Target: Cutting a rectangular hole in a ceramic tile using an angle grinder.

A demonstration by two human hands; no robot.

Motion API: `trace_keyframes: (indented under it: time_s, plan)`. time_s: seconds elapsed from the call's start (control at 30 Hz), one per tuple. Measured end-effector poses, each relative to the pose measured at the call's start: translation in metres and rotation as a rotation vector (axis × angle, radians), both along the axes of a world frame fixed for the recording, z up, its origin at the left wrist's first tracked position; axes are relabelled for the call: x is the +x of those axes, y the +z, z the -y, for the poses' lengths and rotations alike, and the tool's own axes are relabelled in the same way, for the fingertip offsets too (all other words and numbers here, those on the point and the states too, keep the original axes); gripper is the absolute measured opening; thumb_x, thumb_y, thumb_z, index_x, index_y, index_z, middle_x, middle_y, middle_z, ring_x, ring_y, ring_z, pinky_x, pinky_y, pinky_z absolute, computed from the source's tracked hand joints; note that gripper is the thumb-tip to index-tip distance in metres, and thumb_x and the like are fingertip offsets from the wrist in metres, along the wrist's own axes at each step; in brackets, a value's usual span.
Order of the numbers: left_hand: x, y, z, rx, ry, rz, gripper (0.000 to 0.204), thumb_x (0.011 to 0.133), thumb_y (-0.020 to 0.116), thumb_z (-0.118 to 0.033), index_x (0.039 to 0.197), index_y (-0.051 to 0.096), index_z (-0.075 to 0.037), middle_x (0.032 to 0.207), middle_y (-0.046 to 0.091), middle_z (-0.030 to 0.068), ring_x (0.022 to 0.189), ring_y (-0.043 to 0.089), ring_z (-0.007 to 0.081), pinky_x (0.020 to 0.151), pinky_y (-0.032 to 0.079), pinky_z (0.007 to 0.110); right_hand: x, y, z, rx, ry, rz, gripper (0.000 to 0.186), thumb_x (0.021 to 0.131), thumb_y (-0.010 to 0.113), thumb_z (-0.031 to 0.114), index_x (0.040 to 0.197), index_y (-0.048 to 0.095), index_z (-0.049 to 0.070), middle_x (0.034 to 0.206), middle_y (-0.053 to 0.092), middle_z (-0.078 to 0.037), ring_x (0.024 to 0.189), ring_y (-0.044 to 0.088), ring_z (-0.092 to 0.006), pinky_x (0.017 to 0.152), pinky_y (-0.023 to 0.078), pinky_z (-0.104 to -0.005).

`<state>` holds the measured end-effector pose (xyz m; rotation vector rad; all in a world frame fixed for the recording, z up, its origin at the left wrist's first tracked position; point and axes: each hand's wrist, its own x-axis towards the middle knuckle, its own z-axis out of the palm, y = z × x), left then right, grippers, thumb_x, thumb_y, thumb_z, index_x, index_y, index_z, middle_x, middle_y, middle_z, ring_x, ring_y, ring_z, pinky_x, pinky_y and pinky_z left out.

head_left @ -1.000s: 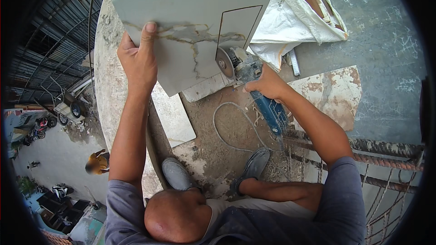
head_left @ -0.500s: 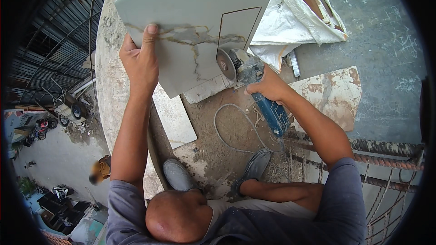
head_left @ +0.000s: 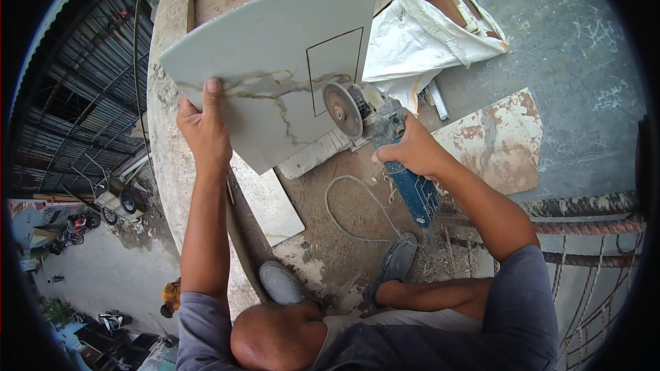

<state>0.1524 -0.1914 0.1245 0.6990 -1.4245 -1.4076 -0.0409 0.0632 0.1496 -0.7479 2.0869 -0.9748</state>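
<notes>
A grey marble-veined tile (head_left: pixel 254 41) with a curved far edge stands tilted in front of me. My left hand (head_left: pixel 205 127) grips its left edge, thumb on the face and the other fingers behind. Dark lines outline a four-sided shape (head_left: pixel 337 55) on the tile's right part. In my right hand (head_left: pixel 412 148) is a blue and grey angle grinder (head_left: pixel 412 189). Its round disc (head_left: pixel 342 111) overlaps the outline's lower corner in view; whether it touches the tile, I cannot tell. Under the tile's lower edge lies a pale block (head_left: pixel 316 153).
A white sack of tile offcuts (head_left: pixel 419 34) lies beyond the grinder. One stained tile piece (head_left: pixel 498 137) is at right, a white strip (head_left: pixel 268 199) at left. The cord (head_left: pixel 330 199) loops near my feet. Rusty bars (head_left: pixel 584 227) stand right; a ledge (head_left: pixel 168 130) drops off left.
The grinder's disc has come away from the outlined corner toward me, showing more of the lower line. In the picture the tile sits lower and further left; my left hand still holds it.
</notes>
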Motion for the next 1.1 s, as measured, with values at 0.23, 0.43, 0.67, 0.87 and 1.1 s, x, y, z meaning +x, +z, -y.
trace_keyframes:
  time_s: [0.23,0.43,0.67,0.87,1.1]
  plan:
    - [-0.001,0.003,0.005,-0.038,0.005,-0.003,0.049,0.094,0.063,-0.038,0.118,0.055,0.004,0.107,0.063,0.0108,0.095,0.060,0.0153,0.084,0.047,0.029,-0.003,0.017,0.015,-0.145,0.035,-0.066,0.094,0.059,0.081,0.018,0.136,0.034,-0.008,0.124,0.052,-0.020,0.114,0.051,-0.0277,0.102,0.038,-0.0341]
    - [-0.009,0.000,0.017,-0.035,-0.012,-0.014,0.047,0.095,0.062,-0.036,0.119,0.054,0.004,0.107,0.064,0.0111,0.094,0.060,0.0158,0.082,0.048,0.029,-0.007,0.022,0.023,-0.126,0.030,-0.112,0.095,0.058,0.081,0.017,0.136,0.032,-0.009,0.124,0.052,-0.020,0.114,0.051,-0.0280,0.102,0.039,-0.0349]
    - [-0.005,-0.012,0.072,0.167,-0.238,-0.122,0.044,0.097,0.058,-0.033,0.124,0.049,-0.001,0.117,0.060,0.0109,0.098,0.062,0.0204,0.084,0.054,0.036,-0.012,0.009,0.010,-0.228,0.005,-0.107,0.092,0.058,0.081,0.015,0.135,0.035,-0.008,0.122,0.053,-0.019,0.111,0.052,-0.0267,0.099,0.041,-0.0338]
    - [0.019,-0.033,0.070,0.290,-0.159,-0.066,0.048,0.098,0.056,-0.034,0.129,0.044,0.000,0.119,0.058,0.0171,0.101,0.063,0.0273,0.085,0.055,0.041,-0.031,0.019,-0.030,-0.136,-0.140,0.144,0.070,0.063,0.078,0.007,0.124,0.045,-0.002,0.099,0.059,-0.011,0.083,0.060,-0.0181,0.073,0.053,-0.0316]
    - [0.037,-0.113,0.042,0.582,-0.142,0.137,0.048,0.098,0.055,-0.033,0.128,0.047,0.005,0.119,0.059,0.0179,0.106,0.061,0.0292,0.092,0.051,0.043,-0.043,0.020,-0.047,-0.022,-0.291,0.185,0.064,0.064,0.078,0.007,0.118,0.047,-0.001,0.094,0.057,-0.009,0.078,0.059,-0.0162,0.062,0.053,-0.0313]
